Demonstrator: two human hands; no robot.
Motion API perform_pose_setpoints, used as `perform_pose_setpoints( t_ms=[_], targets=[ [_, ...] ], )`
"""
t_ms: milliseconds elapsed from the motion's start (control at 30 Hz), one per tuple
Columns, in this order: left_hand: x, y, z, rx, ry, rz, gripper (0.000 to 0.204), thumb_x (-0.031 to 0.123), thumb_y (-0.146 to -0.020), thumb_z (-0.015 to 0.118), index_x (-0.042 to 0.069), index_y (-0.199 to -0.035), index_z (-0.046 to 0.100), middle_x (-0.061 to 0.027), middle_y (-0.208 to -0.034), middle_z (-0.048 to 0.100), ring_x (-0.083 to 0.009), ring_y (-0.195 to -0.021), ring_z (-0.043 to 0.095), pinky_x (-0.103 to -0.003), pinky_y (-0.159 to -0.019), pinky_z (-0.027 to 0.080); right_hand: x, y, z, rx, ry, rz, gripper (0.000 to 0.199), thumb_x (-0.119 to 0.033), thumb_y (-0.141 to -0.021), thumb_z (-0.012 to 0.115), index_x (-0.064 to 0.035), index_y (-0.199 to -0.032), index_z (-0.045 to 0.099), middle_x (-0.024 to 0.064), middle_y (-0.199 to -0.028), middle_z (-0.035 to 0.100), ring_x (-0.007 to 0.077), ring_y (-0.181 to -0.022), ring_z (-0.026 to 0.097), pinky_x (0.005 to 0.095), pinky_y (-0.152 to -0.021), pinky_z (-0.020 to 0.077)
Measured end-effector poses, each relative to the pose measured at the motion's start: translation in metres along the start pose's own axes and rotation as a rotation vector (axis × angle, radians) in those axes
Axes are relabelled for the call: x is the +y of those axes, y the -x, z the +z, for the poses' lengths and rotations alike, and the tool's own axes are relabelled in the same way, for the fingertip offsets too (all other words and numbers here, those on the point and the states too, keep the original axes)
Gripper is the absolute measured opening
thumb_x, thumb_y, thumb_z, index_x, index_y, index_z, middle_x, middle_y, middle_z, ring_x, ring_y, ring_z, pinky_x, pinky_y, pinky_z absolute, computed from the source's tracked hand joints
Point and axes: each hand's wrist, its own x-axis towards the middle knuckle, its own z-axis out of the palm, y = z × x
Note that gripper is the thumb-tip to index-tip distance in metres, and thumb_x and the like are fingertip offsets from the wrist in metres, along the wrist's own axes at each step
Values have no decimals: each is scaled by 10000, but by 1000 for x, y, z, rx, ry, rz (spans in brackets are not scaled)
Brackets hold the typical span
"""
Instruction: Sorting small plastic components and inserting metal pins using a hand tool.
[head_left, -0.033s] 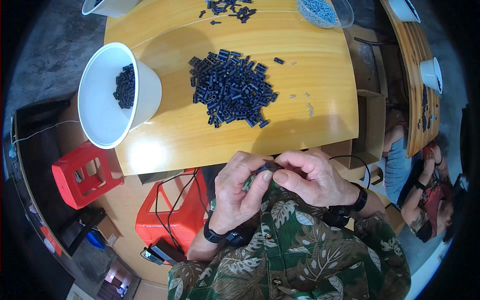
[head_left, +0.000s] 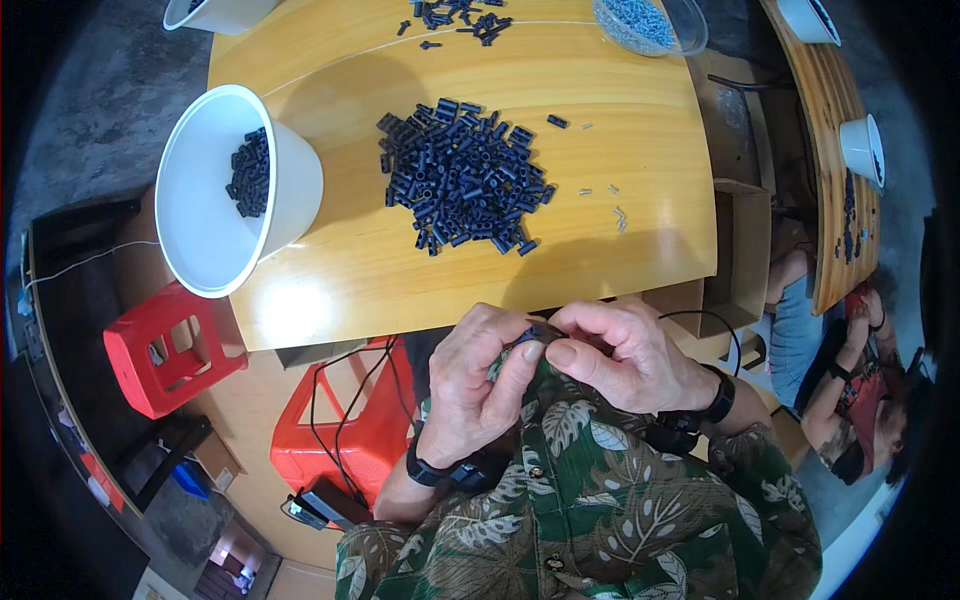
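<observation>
Close to my body, just off the table's near edge, my left hand (head_left: pixel 488 368) pinches a small black plastic part (head_left: pixel 537 333) between thumb and forefinger. My right hand (head_left: pixel 632 358) is closed too, its thumb and fingertips pressed up to the same part from the other side. Fingers cover most of the part, so its full shape is hidden. Beyond my hands a heap of short black plastic tubes (head_left: pixel 465 180) lies on the table. To its right are a few tiny silvery pins (head_left: pixel 620 220) and one stray black tube piece (head_left: pixel 557 122).
At left, a white tub (head_left: pixel 290 190) holds more black pieces. Toward the far side of the yellow wooden table (head_left: pixel 350 270) are black pieces (head_left: pixel 485 30) and a clear bowl (head_left: pixel 690 25) of bluish bits. Red stools (head_left: pixel 335 440) stand below left; another person (head_left: pixel 850 390) sits at right.
</observation>
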Motion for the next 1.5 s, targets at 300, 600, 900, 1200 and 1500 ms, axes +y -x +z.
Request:
perform_pose_setpoints(
  t_ms=[300, 600, 900, 1200, 1500],
  targets=[
    [7, -4, -3, -14, -116, 78, 87, 67, -894, 639, -5, -941, 623, -129, -779, 607, -300, -672, 582, -381, -616, 470, 7, 6, 9, 27, -279, 180, 198, -185, -952, 648, 12, -944, 633, -14, -682, 556, 29, -590, 440, 234, -493, 354],
    [9, 4, -10, -139, 85, -141, 144, 128, -967, 581, -13, -972, 612, -94, -763, 601, -213, -653, 561, -323, -598, 446, 16, 10, 9, 15, -249, 185, 186, -174, -960, 640, 11, -946, 650, 0, -697, 608, 33, -612, 490, 221, -517, 381],
    [7, 9, -12, -197, 564, -399, 215, 172, -1007, 531, -25, -950, 594, -64, -763, 604, -125, -634, 506, -292, -584, 436, 10, 6, 11, 2, -358, 151, 197, -179, -970, 621, 10, -921, 645, 32, -748, 674, 50, -632, 551, 220, -541, 422],
    [7, 7, -4, -53, 49, -124, 98, 86, -940, 598, -6, -913, 619, -96, -715, 541, -241, -618, 543, -342, -577, 438, 22, 8, 11, -61, -676, 315, 181, -203, -978, 619, -30, -942, 659, -76, -695, 541, -2, -579, 422, 200, -489, 330],
    [7, 6, -4, -45, -398, 78, 254, 214, -990, 554, -31, -964, 615, -74, -785, 604, -133, -670, 557, -287, -589, 431, 22, 8, 11, -9, -522, 248, 196, -209, -984, 610, -22, -950, 656, -71, -712, 554, -8, -597, 434, 181, -505, 331]
  ],
)
